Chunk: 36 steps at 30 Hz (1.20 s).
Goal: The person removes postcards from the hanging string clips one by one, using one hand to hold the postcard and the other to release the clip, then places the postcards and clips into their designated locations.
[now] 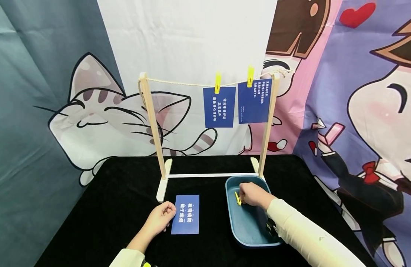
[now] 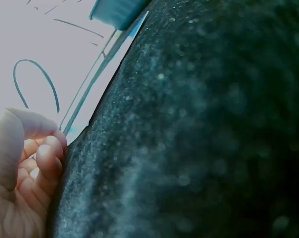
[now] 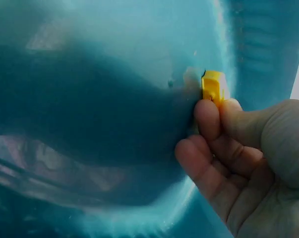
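A printed backdrop [image 1: 198,40] with a cartoon cat and figures fills the room beyond both hands' fingers. Below them spreads a surface covered in black cloth [image 1: 125,215]. A pale wooden rack [image 1: 212,175] stands on it, farther off than either hand's fingertips, with a cord [image 1: 178,83] strung between its posts. The blue tub [image 1: 248,228] surrounds the right hand's fingers, its bare floor stretching nearer the person than they reach.

Two blue cards with white writing, the left hung card [image 1: 219,116] and the right hung card [image 1: 253,107], hang from the cord above and beyond the fingers. A third, the loose card [image 1: 186,222], lies on the cloth just right of the left fingers. The left hand [image 1: 158,218] has thumb and fingertips together, pinching that card's edge. The right hand [image 1: 253,194] has thumb and forefinger clamped on a yellow clip [image 3: 212,85] inside the tub; its end pokes out past the fingertips. Two similar hanging clips [image 1: 218,83] grip the cards on the cord, well above the fingers.
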Each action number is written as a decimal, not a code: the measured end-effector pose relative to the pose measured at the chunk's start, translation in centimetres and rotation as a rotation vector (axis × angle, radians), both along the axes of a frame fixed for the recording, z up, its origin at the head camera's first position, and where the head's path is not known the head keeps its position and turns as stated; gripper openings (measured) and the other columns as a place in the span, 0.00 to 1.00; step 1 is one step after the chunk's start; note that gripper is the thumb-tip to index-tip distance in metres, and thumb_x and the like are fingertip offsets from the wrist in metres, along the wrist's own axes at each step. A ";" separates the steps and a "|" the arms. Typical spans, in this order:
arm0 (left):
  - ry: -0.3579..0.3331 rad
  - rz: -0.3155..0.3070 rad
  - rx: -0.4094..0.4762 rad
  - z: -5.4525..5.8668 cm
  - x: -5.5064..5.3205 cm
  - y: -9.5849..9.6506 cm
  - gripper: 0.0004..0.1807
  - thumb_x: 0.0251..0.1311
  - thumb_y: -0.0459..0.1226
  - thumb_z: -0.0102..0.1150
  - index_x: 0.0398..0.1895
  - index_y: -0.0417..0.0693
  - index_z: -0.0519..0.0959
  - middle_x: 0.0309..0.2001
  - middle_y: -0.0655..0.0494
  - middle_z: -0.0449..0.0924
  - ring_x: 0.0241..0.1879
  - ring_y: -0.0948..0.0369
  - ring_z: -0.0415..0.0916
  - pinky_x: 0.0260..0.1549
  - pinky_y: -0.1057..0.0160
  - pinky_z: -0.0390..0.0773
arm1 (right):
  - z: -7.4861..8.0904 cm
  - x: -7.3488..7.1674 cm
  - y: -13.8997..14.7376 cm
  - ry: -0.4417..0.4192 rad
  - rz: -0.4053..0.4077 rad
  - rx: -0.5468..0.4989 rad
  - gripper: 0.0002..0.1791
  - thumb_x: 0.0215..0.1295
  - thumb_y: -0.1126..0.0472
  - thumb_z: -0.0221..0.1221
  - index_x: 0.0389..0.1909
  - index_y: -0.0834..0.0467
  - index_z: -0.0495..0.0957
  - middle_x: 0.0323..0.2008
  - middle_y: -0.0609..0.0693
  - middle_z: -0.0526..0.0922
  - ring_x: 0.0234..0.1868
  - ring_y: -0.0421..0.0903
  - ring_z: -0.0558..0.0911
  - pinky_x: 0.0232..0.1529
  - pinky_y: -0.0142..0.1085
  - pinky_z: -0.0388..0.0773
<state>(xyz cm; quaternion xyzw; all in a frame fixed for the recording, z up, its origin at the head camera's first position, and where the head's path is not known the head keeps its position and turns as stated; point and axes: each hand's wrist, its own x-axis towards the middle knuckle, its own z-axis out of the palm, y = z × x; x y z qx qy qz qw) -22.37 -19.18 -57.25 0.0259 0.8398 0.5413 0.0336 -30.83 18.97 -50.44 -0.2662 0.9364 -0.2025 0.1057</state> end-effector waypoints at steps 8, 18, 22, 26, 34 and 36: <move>-0.004 -0.006 0.054 0.2 0.1 0.0 0.03 0.64 0.31 0.61 0.36 0.40 0.77 0.23 0.53 0.73 0.13 0.62 0.69 0.09 0.66 0.70 | 0.0 -0.8 0.7 -0.099 -0.051 -0.041 0.10 0.70 0.67 0.60 0.28 0.57 0.73 0.20 0.47 0.80 0.22 0.41 0.74 0.25 0.35 0.72; 0.038 0.017 0.017 0.9 -0.7 -0.6 0.04 0.66 0.32 0.60 0.38 0.40 0.77 0.23 0.54 0.73 0.12 0.61 0.69 0.07 0.63 0.71 | 3.0 -2.3 -0.5 0.022 0.019 0.089 0.10 0.68 0.63 0.64 0.26 0.53 0.76 0.21 0.42 0.76 0.23 0.39 0.73 0.26 0.35 0.73; 0.100 0.005 -0.032 2.6 -1.4 -0.7 0.03 0.66 0.31 0.59 0.40 0.40 0.78 0.24 0.56 0.74 0.14 0.62 0.70 0.11 0.65 0.73 | 7.7 -2.6 -0.8 0.105 0.097 0.104 0.12 0.69 0.59 0.63 0.25 0.52 0.77 0.20 0.42 0.75 0.23 0.39 0.73 0.28 0.36 0.73; 0.298 -0.045 -0.099 5.9 -2.8 -0.4 0.02 0.65 0.31 0.59 0.39 0.44 0.79 0.25 0.60 0.74 0.17 0.66 0.69 0.18 0.67 0.73 | 13.8 -2.6 -1.3 0.220 0.177 0.098 0.12 0.70 0.58 0.61 0.25 0.51 0.76 0.19 0.39 0.75 0.23 0.37 0.74 0.30 0.36 0.74; 0.595 -0.111 -0.159 16.4 -6.4 2.7 0.08 0.64 0.31 0.58 0.44 0.47 0.78 0.27 0.60 0.76 0.22 0.65 0.70 0.25 0.65 0.72 | 27.1 -1.1 -3.4 0.475 0.258 0.044 0.10 0.72 0.60 0.60 0.28 0.52 0.77 0.22 0.42 0.78 0.23 0.40 0.76 0.28 0.39 0.76; 0.631 -0.113 -0.153 19.1 -7.2 3.6 0.09 0.64 0.31 0.56 0.46 0.45 0.78 0.28 0.57 0.77 0.23 0.63 0.70 0.26 0.65 0.72 | 30.2 -0.8 -4.1 0.536 0.251 0.016 0.09 0.73 0.60 0.59 0.31 0.54 0.79 0.24 0.44 0.80 0.24 0.42 0.77 0.30 0.39 0.76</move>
